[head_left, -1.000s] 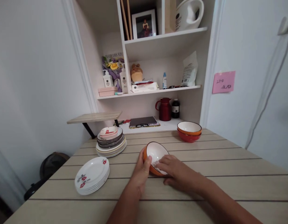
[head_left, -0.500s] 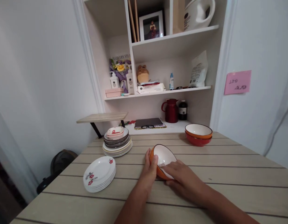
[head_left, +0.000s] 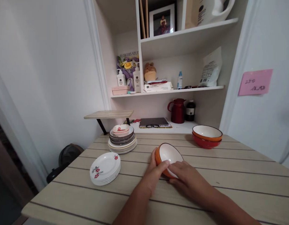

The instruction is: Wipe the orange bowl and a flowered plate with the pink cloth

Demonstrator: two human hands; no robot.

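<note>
An orange bowl (head_left: 170,153) with a white inside and a dark rim is tilted on the wooden table, its opening facing up and to the right. My left hand (head_left: 155,173) grips its left side, with the thumb over the near rim and the fingers behind the outer wall. At the near right edge my right hand (head_left: 186,177) is closed on the rim, fingers inside and thumb underneath. Whether a small thing lies under the right fingers is hidden. Beyond and to the right, another orange bowl (head_left: 207,132) sits in a red bowl (head_left: 207,143).
Flowered white plates (head_left: 105,168) are stacked on the left of the table (head_left: 240,193). Behind them rises a taller plate stack (head_left: 122,147) topped by small dishes (head_left: 121,129). A small raised shelf (head_left: 109,114), a laptop (head_left: 154,122) and a red jug (head_left: 177,112) stand at the back.
The camera view has shifted, so the scene sits further right. My left thumb has moved over the near rim, close to the right fingers. The bowl stays tilted in both hands.
</note>
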